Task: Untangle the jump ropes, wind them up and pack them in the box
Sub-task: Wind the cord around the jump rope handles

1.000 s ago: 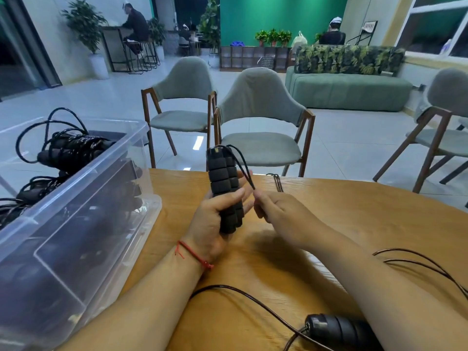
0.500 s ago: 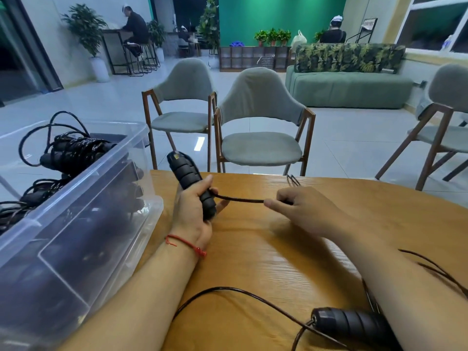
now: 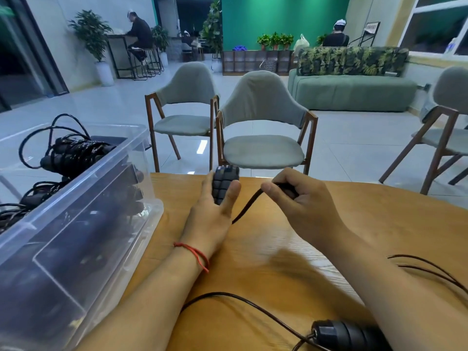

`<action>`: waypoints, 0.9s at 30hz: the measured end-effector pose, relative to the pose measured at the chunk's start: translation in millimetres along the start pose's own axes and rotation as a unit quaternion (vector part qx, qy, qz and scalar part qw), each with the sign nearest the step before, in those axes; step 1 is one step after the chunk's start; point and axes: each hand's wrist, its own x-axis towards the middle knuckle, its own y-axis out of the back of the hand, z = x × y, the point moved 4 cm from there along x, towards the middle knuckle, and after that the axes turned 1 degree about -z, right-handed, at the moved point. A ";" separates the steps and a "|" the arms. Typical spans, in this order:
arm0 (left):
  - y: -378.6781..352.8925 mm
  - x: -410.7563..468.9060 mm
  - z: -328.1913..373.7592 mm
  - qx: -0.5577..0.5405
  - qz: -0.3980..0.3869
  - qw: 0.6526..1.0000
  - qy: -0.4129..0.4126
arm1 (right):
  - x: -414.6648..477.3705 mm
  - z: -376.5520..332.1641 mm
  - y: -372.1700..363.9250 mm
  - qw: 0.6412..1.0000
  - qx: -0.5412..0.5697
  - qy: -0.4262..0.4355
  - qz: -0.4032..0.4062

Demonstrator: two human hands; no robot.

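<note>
A person winds a jump rope at a wooden worktop [image 3: 278,262], both hands in play. The left hand [image 3: 210,219], a red string bracelet [image 3: 195,252] at its wrist, grips two black foam handles [image 3: 224,181] held side by side, thumb laid straight along them and fingers round the far side. The right hand [image 3: 304,209], fingers curled, pinches one black cord [image 3: 247,207] that slopes down from it and passes under the left thumb.

One clear plastic box [image 3: 106,188] stands at the left edge of the worktop, with at least two wound ropes inside: an upper bundle [image 3: 73,154] and a lower bundle [image 3: 30,201]. A third handle [image 3: 347,334] lies at the near edge, its loose cord [image 3: 253,304] trailing across the wood. Three grey chairs [image 3: 263,127] stand beyond.

Half a second earlier the handles leaned left and the cord ran level and taut between the hands. Now the handles point away from the camera, and the right hand has risen and closed in on the left.
</note>
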 end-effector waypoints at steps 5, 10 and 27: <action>-19.0 -15.7 14.5 0.109 -0.122 0.986 -0.028 | -0.1 -4.2 -0.3 0.999 0.029 -0.018 0.011; -26.2 -22.1 18.1 0.180 -0.195 0.961 -0.079 | 0.5 -29.1 -15.3 0.989 -0.031 0.116 -0.092; -21.7 -30.3 28.4 -0.128 -0.140 0.947 -0.259 | 8.0 20.2 -7.0 0.955 0.228 -0.146 -0.121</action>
